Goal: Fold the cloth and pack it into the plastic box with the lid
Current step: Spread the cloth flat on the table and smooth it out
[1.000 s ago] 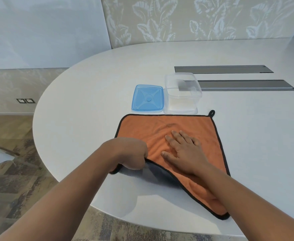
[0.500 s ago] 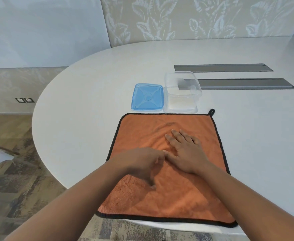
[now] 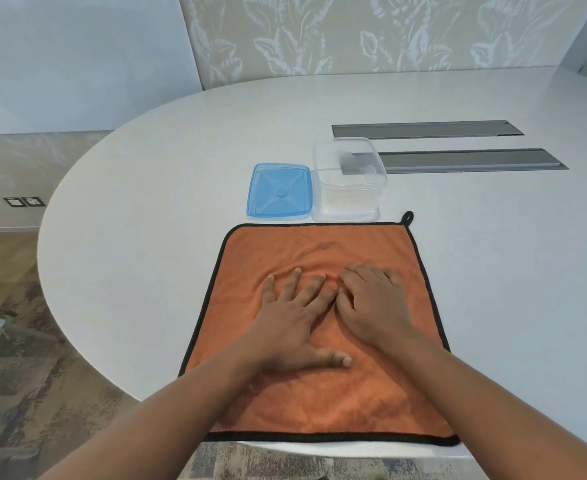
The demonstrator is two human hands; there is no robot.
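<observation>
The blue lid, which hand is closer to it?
Left. The left hand lies flat on the orange cloth, almost straight below the blue lid; the right hand lies flat further right, below the clear box.

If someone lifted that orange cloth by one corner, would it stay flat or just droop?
It would probably droop: the orange cloth shows soft wrinkles around the left hand and right hand pressing it. Its fuzzy surface looks unlikely to slip from a grip. It seems light and thin, lying flat on the table.
</observation>
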